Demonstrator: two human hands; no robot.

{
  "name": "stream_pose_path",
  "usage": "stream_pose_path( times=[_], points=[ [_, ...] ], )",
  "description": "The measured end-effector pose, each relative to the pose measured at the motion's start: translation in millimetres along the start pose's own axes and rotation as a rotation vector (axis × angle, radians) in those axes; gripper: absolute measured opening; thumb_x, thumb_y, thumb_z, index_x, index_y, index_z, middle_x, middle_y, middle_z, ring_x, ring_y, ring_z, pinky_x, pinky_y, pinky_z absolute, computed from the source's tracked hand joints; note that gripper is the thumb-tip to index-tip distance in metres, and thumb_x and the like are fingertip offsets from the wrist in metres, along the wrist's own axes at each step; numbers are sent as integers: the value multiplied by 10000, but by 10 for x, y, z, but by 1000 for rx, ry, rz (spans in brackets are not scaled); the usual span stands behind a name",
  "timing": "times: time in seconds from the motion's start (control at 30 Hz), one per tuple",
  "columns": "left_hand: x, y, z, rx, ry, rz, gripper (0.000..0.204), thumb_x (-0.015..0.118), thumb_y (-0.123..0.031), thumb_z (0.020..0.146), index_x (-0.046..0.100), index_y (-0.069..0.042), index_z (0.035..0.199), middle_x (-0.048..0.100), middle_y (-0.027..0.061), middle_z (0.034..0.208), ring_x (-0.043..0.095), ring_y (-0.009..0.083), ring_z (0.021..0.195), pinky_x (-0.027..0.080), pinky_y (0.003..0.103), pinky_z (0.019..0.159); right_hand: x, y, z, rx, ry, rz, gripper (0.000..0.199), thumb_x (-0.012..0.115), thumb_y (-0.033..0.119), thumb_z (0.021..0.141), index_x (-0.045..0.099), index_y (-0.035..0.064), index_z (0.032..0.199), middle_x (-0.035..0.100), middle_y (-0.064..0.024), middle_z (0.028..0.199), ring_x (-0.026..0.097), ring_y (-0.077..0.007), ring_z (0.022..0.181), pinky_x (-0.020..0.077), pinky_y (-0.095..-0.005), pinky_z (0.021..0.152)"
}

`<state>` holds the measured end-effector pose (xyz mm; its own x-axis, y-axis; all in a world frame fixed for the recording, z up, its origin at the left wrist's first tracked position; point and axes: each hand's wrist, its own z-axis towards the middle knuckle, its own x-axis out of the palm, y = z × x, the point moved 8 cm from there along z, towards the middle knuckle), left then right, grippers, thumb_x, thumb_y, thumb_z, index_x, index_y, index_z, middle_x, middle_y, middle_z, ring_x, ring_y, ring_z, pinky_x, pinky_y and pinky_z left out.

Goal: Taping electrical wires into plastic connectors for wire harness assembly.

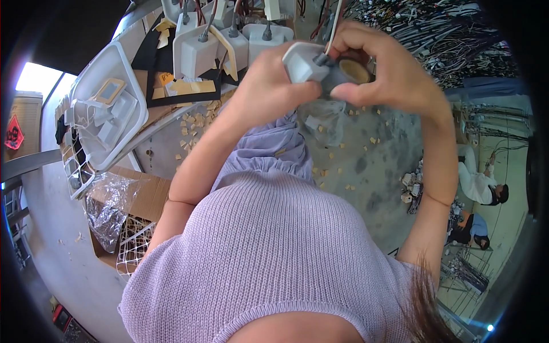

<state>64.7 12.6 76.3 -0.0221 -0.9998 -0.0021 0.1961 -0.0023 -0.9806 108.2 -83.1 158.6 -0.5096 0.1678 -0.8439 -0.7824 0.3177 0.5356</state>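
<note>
My left hand [269, 86] is closed on a small white plastic housing [300, 66]. A grey cable gland [322, 59] sticks out of the housing, and a pale cable [333, 28] runs up from it. Right beside it, my right hand [394, 71] curls around a dark grey round roll with a tan core [354, 71], which looks like tape but is blurred. Both thumbs point toward each other near the gland. Several similar white housings [194, 52] with grey glands and cables stand just beyond my left hand.
At left, a white plastic tub [123, 57] holds white parts. Below it sits an open cardboard box [143, 194] with clear plastic wrap [106, 206]. Small tan pieces [197, 123] litter the floor. Cable bundles [446, 46] fill the upper right. Two people [477, 177] are at far right.
</note>
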Motion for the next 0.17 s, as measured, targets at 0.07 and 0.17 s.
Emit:
stream_pose_path(
  times=[0.07, 0.17],
  points=[
    [-60, -119, -70, 274, -279, 231, 431, 664, -108, 684, 589, 3, 1094, 660, 159, 908, 654, 289, 827, 504, 352, 764, 196, -133, -127, 224, -116, 519, 471, 777, 309, 771, 624, -47, 1040, 623, -79, 842, 590, -132, 732, 484, -250, 673],
    [-38, 137, -97, -41, -100, -20, 487, 675, -126, 687, 564, -52, 1156, 685, 146, 1011, 666, 314, 938, 515, 355, 789, 192, 105, -260, 376, 108, 1182, 758, 674, 521, 812, 472, -14, 1310, 669, -152, 977, 669, -185, 853, 542, -245, 764]
  ],
)
